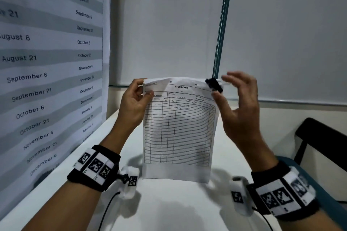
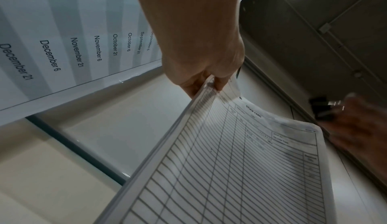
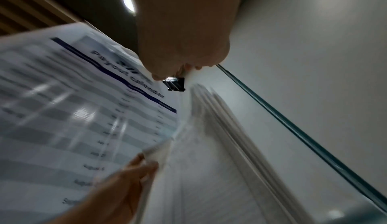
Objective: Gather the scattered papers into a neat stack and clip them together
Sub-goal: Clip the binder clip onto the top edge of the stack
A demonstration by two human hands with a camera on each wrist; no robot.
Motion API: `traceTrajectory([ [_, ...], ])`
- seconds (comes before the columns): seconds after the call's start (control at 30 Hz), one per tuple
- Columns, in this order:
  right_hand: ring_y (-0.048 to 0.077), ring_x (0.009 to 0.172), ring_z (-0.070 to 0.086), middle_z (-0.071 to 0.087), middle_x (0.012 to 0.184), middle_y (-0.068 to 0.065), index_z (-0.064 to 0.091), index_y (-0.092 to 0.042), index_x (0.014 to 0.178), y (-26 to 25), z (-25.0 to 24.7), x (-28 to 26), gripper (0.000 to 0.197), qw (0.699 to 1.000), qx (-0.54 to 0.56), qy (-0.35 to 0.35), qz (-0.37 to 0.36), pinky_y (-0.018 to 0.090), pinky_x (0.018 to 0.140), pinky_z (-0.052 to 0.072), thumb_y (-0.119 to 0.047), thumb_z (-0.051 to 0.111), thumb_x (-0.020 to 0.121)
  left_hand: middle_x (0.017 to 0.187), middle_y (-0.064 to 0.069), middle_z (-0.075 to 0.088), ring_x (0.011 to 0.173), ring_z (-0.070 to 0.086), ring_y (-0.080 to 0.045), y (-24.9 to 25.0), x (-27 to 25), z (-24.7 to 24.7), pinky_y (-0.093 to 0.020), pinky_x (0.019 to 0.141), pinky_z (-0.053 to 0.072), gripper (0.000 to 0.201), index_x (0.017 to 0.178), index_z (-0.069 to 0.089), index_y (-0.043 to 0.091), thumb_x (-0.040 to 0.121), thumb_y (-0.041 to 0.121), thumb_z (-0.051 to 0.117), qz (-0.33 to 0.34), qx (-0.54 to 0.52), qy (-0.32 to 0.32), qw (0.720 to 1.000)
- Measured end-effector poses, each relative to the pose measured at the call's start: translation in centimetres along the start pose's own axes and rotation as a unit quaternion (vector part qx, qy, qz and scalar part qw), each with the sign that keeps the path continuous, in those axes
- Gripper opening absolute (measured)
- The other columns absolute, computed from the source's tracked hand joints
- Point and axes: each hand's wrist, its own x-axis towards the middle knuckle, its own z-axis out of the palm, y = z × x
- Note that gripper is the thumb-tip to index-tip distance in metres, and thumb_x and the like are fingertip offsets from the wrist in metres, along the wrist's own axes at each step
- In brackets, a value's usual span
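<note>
Papers (image 1: 178, 127): 1 stack, 1 binder clip (image 1: 214, 84), left hand (image 1: 132, 107) pinching.

I read "STOCK CARD" atop the front sheet of the papers (image 1: 178, 127); the wall calendar (image 1: 50, 65) lists dates, "August 6" through "December 6", headed "Payout calendar".

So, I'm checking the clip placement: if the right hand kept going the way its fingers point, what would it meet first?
Probably the black binder clip on the paper stack's top right corner; the right hand is just beside it, though depth is unclear.
</note>
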Motion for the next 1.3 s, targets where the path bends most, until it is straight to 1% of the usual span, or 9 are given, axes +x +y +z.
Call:
traceTrajectory([
  [0.07, 0.017, 0.111, 0.058, 0.061, 0.117, 0.004, 0.062, -0.003, 0.119, -2.5, -0.5, 2.3, 0.035, 0.998, 0.01, -0.018, -0.054, 0.038, 0.1, 0.048, -0.028, 0.063, 0.094, 0.108, 0.005, 0.07, 0.096, 0.071, 0.0, -0.1, -0.1, 0.3, -0.016, 0.078, 0.057, 0.035, 0.105, 0.058, 0.035, 0.097, 0.001, 0.062, 0.01, 0.0, 0.006, 1.0],
  [0.2, 0.001, 0.093, 0.061, 0.068, 0.106, 0.0, 0.065, -0.005, 0.114, -5.4, 1.3, 6.4, 0.026, 0.991, 0.033, -0.103, -0.081, 0.009, 0.087, 0.045, -0.022, 0.066, 0.095, 0.105, 0.007, 0.07, 0.095, 0.07, -0.001, -0.1, -0.1, 0.4, -0.017, 0.078, 0.057, 0.036, 0.103, 0.059, 0.036, 0.097, 0.001, 0.062, 0.027, 0.005, 0.017, 0.999],
  [0.37, 0.009, 0.09, 0.066, 0.072, 0.101, 0.0, 0.07, -0.01, 0.107, -5.4, 5.6, 9.0, 0.02, 0.969, 0.009, -0.234, -0.078, 0.018, 0.083, 0.051, -0.024, 0.068, 0.095, 0.108, 0.008, 0.071, 0.1, 0.07, -0.006, 0.2, -0.2, 0.1, -0.018, 0.08, 0.057, 0.036, 0.103, 0.061, 0.042, 0.097, 0.007, 0.063, 0.034, 0.006, 0.009, 0.999],
  [0.57, 0.006, 0.088, 0.064, 0.072, 0.098, -0.004, 0.071, -0.012, 0.107, -4.8, 7.7, 10.0, 0.019, 0.938, -0.033, -0.324, -0.122, 0.01, 0.075, 0.044, -0.025, 0.067, 0.095, 0.106, 0.012, 0.073, 0.105, 0.071, -0.009, 0.2, -0.1, 0.0, -0.028, 0.089, 0.059, 0.028, 0.105, 0.061, 0.043, 0.098, 0.016, 0.065, 0.034, 0.014, 0.008, 0.999],
  [0.63, 0.009, 0.088, 0.065, 0.072, 0.1, -0.003, 0.071, -0.013, 0.109, -4.5, 8.1, 10.0, 0.018, 0.93, -0.052, -0.333, -0.144, 0.012, 0.073, 0.047, -0.024, 0.066, 0.096, 0.105, 0.012, 0.072, 0.104, 0.071, -0.009, 0.1, -0.2, 0.0, -0.029, 0.089, 0.059, 0.025, 0.105, 0.061, 0.043, 0.098, 0.019, 0.065, 0.034, 0.021, 0.011, 0.999],
  [0.77, 0.015, 0.09, 0.066, 0.072, 0.102, -0.001, 0.07, -0.012, 0.11, -4.0, 8.7, 9.8, 0.018, 0.926, -0.075, -0.331, -0.165, 0.03, 0.078, 0.054, -0.023, 0.064, 0.097, 0.108, 0.005, 0.073, 0.103, 0.071, -0.011, 0.0, -0.3, 0.2, -0.032, 0.09, 0.06, 0.022, 0.105, 0.06, 0.043, 0.099, 0.023, 0.064, 0.033, 0.025, 0.022, 0.999],
  [1.0, 0.009, 0.09, 0.064, 0.071, 0.102, -0.004, 0.069, -0.015, 0.111, -3.9, 9.3, 10.0, 0.02, 0.924, -0.074, -0.348, -0.143, 0.012, 0.071, 0.046, -0.027, 0.064, 0.096, 0.101, 0.002, 0.077, 0.094, 0.074, -0.014, 0.0, -1.1, 0.3, -0.036, 0.083, 0.062, 0.032, 0.112, 0.048, 0.047, 0.099, 0.021, 0.064, 0.018, 0.016, 0.036, 0.999],
  [1.13, 0.009, 0.094, 0.065, 0.072, 0.102, -0.005, 0.069, -0.015, 0.11, -4.1, 9.3, 9.6, 0.021, 0.926, -0.049, -0.356, -0.117, 0.023, 0.08, 0.054, -0.031, 0.064, 0.097, 0.11, -0.001, 0.075, 0.099, 0.074, -0.013, 0.2, -1.3, 0.4, -0.032, 0.084, 0.06, 0.039, 0.135, 0.046, 0.032, 0.101, 0.022, 0.062, 0.028, 0.019, 0.026, 0.999],
  [1.3, 0.008, 0.091, 0.067, 0.072, 0.1, -0.004, 0.068, -0.015, 0.11, -4.2, 9.5, 9.4, 0.022, 0.928, -0.018, -0.363, -0.079, 0.034, 0.085, 0.056, -0.033, 0.062, 0.097, 0.117, 0.003, 0.072, 0.107, 0.071, -0.012, -0.1, -1.1, 0.3, -0.034, 0.094, 0.058, 0.047, 0.145, 0.047, 0.028, 0.101, 0.019, 0.061, 0.033, 0.035, 0.017, 0.999],
])
